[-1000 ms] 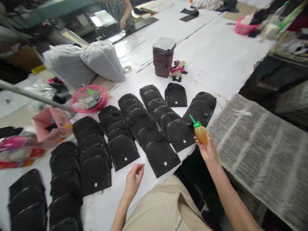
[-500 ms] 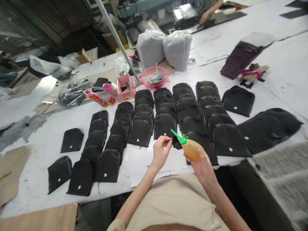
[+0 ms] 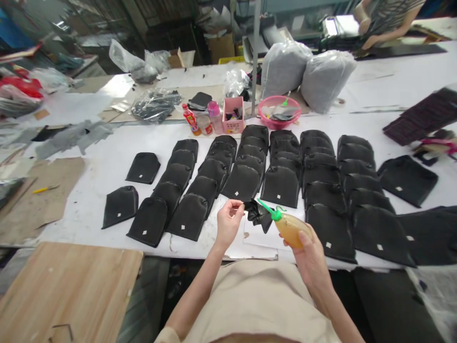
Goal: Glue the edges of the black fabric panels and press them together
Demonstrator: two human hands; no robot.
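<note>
My right hand (image 3: 312, 255) is wrapped round a squeeze bottle (image 3: 292, 229) of amber liquid with a green nozzle, tilted so its tip points up and left. Between the thumb and fingers of my left hand (image 3: 229, 223) is the edge of a small crumpled black piece (image 3: 260, 215) of shiny material. The nozzle tip is at or just over that piece; whether they touch I cannot tell. Beyond my hands, overlapping rows of black padded pieces (image 3: 243, 180) with small white tags lie on the white table (image 3: 89, 181).
A pink basin (image 3: 279, 125), a pink box (image 3: 233, 125) and a red-labelled bottle (image 3: 192, 119) stand behind the rows. Two stuffed plastic bags (image 3: 326, 81) sit by a metal pole (image 3: 254, 62). A wooden board (image 3: 71, 286) lies front left. Another person's arm (image 3: 389, 35) is at upper right.
My view has swung left, so the table's things sit further right. My left hand has drawn away from the bottle, and more of the black piece shows between them. Both hands keep their holds.
</note>
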